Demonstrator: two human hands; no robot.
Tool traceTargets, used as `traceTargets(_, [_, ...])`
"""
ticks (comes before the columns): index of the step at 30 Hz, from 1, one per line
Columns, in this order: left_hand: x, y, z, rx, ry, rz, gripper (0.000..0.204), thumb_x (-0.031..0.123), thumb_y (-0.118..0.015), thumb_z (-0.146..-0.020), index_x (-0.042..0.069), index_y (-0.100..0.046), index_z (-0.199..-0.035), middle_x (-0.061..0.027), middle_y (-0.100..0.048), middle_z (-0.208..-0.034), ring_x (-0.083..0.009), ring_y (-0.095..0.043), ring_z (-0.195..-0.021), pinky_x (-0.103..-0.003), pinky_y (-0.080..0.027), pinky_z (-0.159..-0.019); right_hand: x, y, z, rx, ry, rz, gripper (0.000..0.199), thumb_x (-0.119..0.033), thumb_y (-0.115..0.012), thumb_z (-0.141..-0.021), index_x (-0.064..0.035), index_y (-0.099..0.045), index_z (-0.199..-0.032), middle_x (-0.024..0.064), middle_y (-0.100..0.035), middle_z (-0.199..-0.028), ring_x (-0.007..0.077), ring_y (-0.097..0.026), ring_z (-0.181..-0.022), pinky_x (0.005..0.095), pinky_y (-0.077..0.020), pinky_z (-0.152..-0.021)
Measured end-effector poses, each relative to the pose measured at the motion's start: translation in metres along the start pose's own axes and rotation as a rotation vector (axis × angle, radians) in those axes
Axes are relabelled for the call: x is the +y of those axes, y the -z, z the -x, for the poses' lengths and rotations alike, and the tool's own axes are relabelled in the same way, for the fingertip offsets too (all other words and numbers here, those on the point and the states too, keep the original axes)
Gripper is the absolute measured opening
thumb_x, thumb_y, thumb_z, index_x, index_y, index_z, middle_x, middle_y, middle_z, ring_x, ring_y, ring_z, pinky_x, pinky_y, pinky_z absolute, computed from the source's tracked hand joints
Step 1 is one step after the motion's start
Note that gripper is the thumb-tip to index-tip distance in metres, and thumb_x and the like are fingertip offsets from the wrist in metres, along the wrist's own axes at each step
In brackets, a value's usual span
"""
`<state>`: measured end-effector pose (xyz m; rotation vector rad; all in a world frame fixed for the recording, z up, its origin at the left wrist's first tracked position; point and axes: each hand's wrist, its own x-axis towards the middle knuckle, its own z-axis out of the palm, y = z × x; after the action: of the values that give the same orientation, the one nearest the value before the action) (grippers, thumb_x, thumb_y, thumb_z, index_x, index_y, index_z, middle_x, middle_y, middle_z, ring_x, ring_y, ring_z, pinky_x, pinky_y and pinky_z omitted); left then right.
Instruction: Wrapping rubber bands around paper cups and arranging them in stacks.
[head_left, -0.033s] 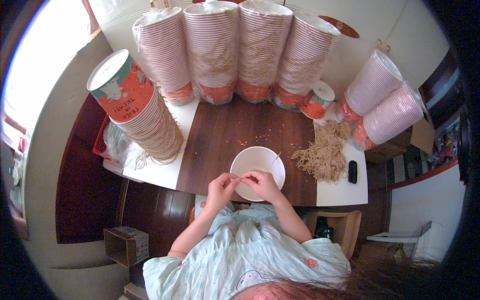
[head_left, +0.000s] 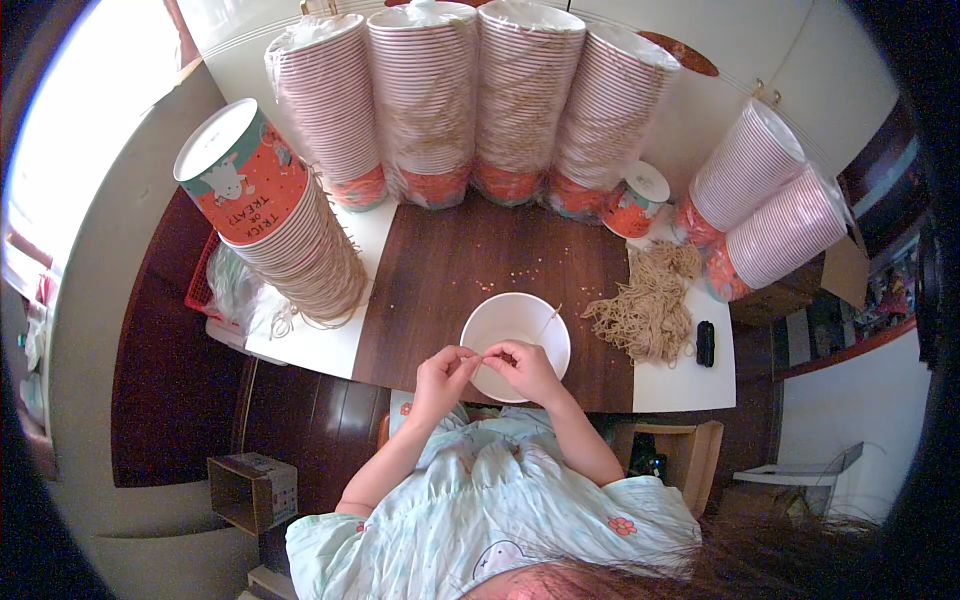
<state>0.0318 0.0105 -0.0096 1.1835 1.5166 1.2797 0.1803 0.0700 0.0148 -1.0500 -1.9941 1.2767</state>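
Observation:
A white paper bucket (head_left: 513,315) stands at the table's near edge, its open mouth facing up. A short piece of tan cord (head_left: 553,318) shows at its right inner wall and rim. Over the near left part of the bucket, my left hand (head_left: 442,378) and my right hand (head_left: 524,369) meet fingertip to fingertip. Both are closed in a pinch; what lies between the fingertips is too small to make out. To the right of the bucket lies a loose heap of tan cords (head_left: 650,305).
Tall plastic-wrapped stacks of paper buckets (head_left: 425,100) line the back. Another bucket stack (head_left: 290,235), with cords hanging from it, leans at the left. A small orange bucket (head_left: 637,200) and a black object (head_left: 706,344) are at the right. Tiny bits (head_left: 525,272) dot the brown tabletop (head_left: 420,280).

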Motion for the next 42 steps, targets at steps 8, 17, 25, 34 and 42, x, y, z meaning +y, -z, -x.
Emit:
traceTargets(8, [-0.008,-0.002,-0.001,0.084,-0.017,0.042,0.008,0.009,-0.058,-0.08,0.001,-0.057,-0.08,0.0039,-0.05,-0.059,-0.0019,-0.041,-0.051,-0.017,-0.032,-0.044,0.004,-0.002,0.0,0.016,0.027,0.01,0.011,-0.013,-0.058,-0.077,-0.0023,-0.058,-0.081,0.0083,-0.06,-0.073,0.0163,-0.057,-0.063,0.0278,-0.0443,-0.057])
traceTargets(17, [-0.007,0.001,-0.002,0.073,0.057,0.029,0.012,0.011,-0.058,-0.079,-0.001,-0.057,-0.078,0.0018,-0.049,-0.055,-0.0027,-0.041,-0.051,-0.019,-0.035,-0.046,0.005,-0.002,0.0,0.015,0.057,0.002,0.01,-0.011,-0.056,-0.078,-0.0017,-0.056,-0.08,0.0099,-0.058,-0.074,0.0209,-0.057,-0.067,0.0298,-0.0441,-0.06])
traceTargets(25, [-0.018,-0.003,-0.003,0.073,0.009,0.015,0.01,0.011,-0.057,-0.081,0.002,-0.055,-0.078,0.0045,-0.047,-0.058,-0.0019,-0.039,-0.051,-0.018,-0.031,-0.044,0.008,-0.003,0.0,-0.054,0.078,0.013,0.008,-0.009,-0.053,-0.078,-0.002,-0.053,-0.08,0.0108,-0.057,-0.073,0.0225,-0.056,-0.069,0.0303,-0.0438,-0.061])
traceTargets(34, [-0.005,0.007,-0.003,0.092,-0.13,-0.118,0.008,0.009,-0.06,-0.076,0.002,-0.057,-0.08,-0.0037,-0.055,-0.067,-0.0095,-0.048,-0.059,-0.022,-0.04,-0.052,0.01,-0.004,-0.002,-0.045,0.057,-0.093,0.008,-0.009,-0.053,-0.078,-0.0018,-0.054,-0.079,0.0112,-0.057,-0.073,0.0218,-0.056,-0.067,0.0302,-0.0436,-0.061])
traceTargets(42, [0.019,0.013,-0.005,0.034,-0.509,-0.485,0.01,0.011,-0.063,-0.067,0.01,-0.059,-0.076,-0.0031,-0.056,-0.081,-0.0234,-0.049,-0.081,-0.034,-0.035,-0.068,-0.006,-0.001,-0.004,-0.035,0.076,-0.028,0.013,-0.01,-0.057,-0.078,-0.002,-0.052,-0.087,0.0082,-0.059,-0.074,0.017,-0.058,-0.068,0.0279,-0.0447,-0.06])
